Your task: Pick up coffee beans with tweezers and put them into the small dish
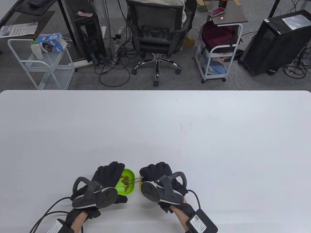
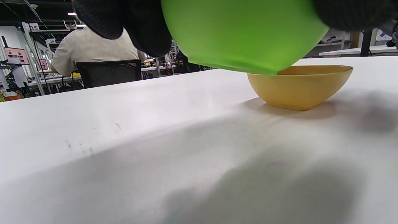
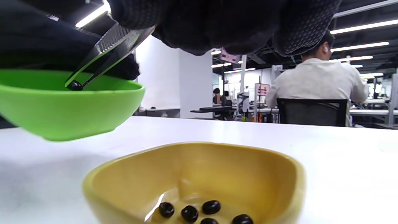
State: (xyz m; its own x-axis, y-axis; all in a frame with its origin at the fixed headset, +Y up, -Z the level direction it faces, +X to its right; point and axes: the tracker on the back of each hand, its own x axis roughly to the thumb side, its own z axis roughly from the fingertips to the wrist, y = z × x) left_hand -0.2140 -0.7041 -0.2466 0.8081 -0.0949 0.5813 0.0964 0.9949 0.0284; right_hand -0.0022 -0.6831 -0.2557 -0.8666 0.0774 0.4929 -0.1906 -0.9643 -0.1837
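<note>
My left hand [image 1: 107,180] grips a green dish [image 1: 127,182] and holds it lifted off the table; its underside fills the top of the left wrist view [image 2: 242,34]. My right hand [image 1: 158,178] holds metal tweezers [image 1: 133,181] whose tips pinch a dark coffee bean [image 3: 74,86] just above the green dish's rim [image 3: 62,93]. More beans [image 1: 124,179] lie in the green dish. A yellow dish [image 3: 199,180] stands on the table below my right hand with several beans [image 3: 189,213] in it; it also shows in the left wrist view [image 2: 301,85].
The white table [image 1: 155,126] stretches wide beyond the dishes. Past its far edge are an office chair [image 1: 156,36], wire carts and computer towers on the floor.
</note>
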